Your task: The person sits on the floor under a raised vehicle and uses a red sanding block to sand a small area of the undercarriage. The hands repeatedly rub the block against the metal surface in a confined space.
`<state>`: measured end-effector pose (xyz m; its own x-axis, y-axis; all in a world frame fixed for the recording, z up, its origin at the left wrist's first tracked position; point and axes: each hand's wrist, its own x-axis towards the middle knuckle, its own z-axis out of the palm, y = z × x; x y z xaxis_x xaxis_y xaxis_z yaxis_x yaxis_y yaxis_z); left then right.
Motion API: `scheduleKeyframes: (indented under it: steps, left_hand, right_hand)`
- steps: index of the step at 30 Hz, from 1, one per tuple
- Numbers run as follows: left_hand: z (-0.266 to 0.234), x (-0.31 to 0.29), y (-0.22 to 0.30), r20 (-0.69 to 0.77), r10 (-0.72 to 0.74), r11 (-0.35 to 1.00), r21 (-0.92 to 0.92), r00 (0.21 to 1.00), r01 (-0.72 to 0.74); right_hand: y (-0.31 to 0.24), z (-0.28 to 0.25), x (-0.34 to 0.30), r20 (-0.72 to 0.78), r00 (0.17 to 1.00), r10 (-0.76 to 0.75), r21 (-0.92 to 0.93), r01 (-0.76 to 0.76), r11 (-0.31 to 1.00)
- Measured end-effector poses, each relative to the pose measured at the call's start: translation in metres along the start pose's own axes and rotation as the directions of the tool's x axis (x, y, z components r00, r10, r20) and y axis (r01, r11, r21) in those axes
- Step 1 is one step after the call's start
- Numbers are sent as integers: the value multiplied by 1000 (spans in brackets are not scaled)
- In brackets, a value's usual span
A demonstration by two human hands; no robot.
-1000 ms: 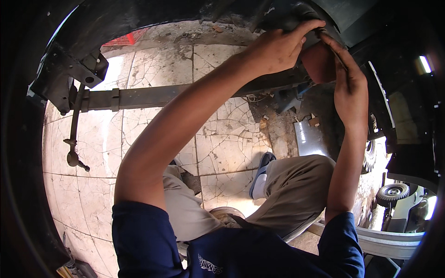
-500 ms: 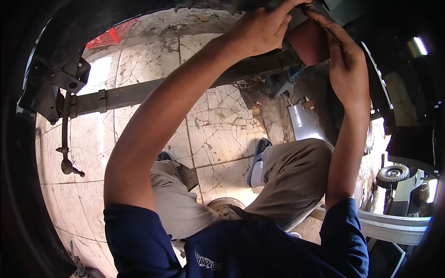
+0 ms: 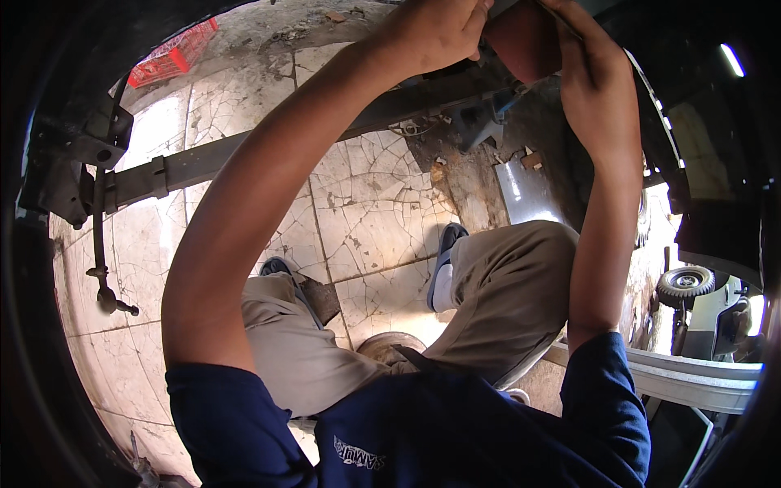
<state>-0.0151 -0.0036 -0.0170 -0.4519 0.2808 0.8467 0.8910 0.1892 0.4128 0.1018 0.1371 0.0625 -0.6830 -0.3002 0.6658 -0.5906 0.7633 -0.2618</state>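
Note:
At the upper edge, both my hands are raised beside a flat reddish-brown sheet [image 3: 525,47], which looks like sandpaper. My right hand [image 3: 600,102] grips the sheet along its right side, with the thumb side against it; its fingertips run out of the picture. To the left of the sheet, my left hand [image 3: 435,37] is closed, its bent fingers close to the sheet's left edge. The upper fingers are cut off, so what they pinch is hidden. A dark vehicle body panel [image 3: 716,138] curves around on the right.
A dark metal bar [image 3: 199,163] crosses below my arms, with a jointed rod [image 3: 100,244] hanging at its left end. A red crate [image 3: 175,55] stands far left. A blue-grey stand [image 3: 476,126] and a shiny metal sheet [image 3: 521,191] lie beyond my knee on cracked tiles [image 3: 366,199].
Both hands and the sheet sit higher and slightly farther left in the picture, with more of the fingers cut off. The whole background has shifted up and left too.

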Motion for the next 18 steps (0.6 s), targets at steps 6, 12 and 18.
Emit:
scheduleKeyframes:
  steps: [6, 12, 18]
  left_hand:
    - [-4, 2, 10, 114, -205, 967, -132, 972, 219]
    - [4, 1, 2, -2, -56, 998, -2, 998, 56]
    - [5, -2, 1, -20, -16, 999, -33, 1000, 15]
  right_hand:
    - [7, 2, 3, 10, 1000, 1, -34, -1, 999]
    - [15, 7, 4, -12, 1000, -4, 45, 5, 999]
    - [15, 1, 0, 18, 1000, -14, 42, 14, 999]
